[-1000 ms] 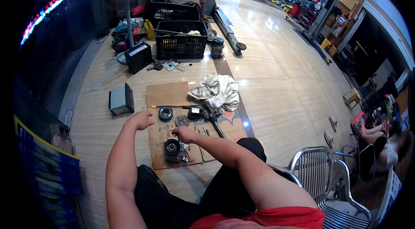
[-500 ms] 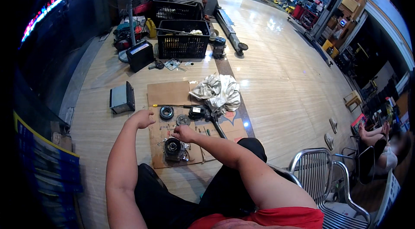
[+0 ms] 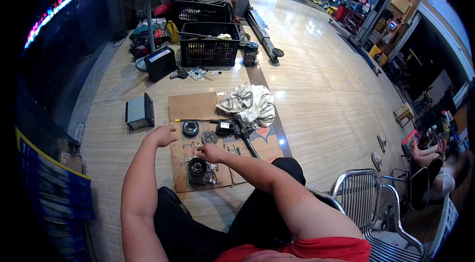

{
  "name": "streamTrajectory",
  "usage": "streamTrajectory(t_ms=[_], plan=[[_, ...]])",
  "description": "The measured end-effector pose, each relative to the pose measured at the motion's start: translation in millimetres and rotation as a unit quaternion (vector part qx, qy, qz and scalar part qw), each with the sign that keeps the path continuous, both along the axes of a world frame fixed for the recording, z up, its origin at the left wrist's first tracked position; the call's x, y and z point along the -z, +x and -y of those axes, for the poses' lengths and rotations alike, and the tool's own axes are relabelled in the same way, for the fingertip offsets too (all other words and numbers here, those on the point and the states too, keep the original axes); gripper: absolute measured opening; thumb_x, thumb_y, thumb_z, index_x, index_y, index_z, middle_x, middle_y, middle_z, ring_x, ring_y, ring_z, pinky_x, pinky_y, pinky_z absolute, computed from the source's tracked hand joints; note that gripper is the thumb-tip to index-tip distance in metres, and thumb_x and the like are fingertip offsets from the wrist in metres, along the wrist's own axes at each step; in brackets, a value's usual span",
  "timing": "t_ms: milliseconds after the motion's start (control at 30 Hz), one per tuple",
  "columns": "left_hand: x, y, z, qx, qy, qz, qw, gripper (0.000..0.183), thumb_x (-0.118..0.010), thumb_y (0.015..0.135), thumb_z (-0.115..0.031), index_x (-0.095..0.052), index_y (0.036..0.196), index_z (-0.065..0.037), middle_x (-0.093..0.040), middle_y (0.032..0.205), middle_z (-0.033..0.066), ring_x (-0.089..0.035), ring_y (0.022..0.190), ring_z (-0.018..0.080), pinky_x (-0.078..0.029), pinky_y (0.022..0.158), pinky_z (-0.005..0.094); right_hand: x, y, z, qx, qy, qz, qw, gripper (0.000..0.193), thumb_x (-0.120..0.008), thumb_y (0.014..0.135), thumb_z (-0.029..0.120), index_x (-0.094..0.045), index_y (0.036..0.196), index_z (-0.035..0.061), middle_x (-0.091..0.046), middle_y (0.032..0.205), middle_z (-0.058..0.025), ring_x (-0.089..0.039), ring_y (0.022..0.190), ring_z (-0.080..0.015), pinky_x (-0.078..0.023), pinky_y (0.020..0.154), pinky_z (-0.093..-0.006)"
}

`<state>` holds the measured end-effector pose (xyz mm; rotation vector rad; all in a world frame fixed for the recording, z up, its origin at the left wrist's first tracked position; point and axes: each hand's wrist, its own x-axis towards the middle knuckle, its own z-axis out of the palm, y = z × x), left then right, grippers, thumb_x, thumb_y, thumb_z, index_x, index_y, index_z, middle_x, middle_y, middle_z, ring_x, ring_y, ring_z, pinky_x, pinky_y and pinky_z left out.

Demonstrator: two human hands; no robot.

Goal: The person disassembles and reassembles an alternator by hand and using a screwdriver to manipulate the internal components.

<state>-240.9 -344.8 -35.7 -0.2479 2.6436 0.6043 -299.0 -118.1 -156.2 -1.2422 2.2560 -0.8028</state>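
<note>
My left hand (image 3: 165, 136) is over the left edge of a cardboard sheet (image 3: 185, 106), beside a round black pulley (image 3: 190, 128). Its thumb and fingers are apart, with nothing seen between them. My right hand (image 3: 212, 153) hovers between a grey metal disc (image 3: 210, 137) and a round machine part (image 3: 197, 167) with a black pulley face and metal housing. Its fingers are loosely bent and parted, and no object shows in them. Small parts and thin tools (image 3: 237, 151) lie on the cardboard near my right wrist.
A grey metal box (image 3: 139, 112) stands left of the cardboard. A crumpled white cloth (image 3: 250, 106) and a black tool with a long bar (image 3: 249, 145) are at its right. Farther back are black crates (image 3: 210, 54), a battery (image 3: 161, 64) and a fan (image 3: 150, 19). A metal chair (image 3: 358, 197) stands at right.
</note>
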Motion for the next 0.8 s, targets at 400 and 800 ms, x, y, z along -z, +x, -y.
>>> streamTrajectory(t_ms=[400,800], plan=[[5,-3,3,0.022,-0.014,-0.009,1.0,0.052,-0.062,0.079,-0.032,-0.052,0.121,-0.002,-0.054,0.121,0.0186,-0.05,0.113,0.0309,-0.04,0.096,0.0355,5,-2,2,0.009,0.019,0.03,0.999,0.038,-0.054,0.084,0.023,-0.054,0.114,-0.0006,-0.062,0.097,-0.0223,-0.059,0.092,-0.0358,-0.047,0.08,-0.0406],[4,-5,0,0.014,-0.003,-0.009,1.0,0.052,-0.063,0.079,-0.031,-0.052,0.121,-0.002,-0.054,0.12,0.0191,-0.051,0.112,0.031,-0.04,0.096,0.0356,25,-8,0,-0.003,-0.026,0.019,0.999,0.037,-0.052,0.083,0.024,-0.056,0.11,-0.0009,-0.061,0.097,-0.025,-0.058,0.092,-0.0402,-0.046,0.08,-0.0437]])
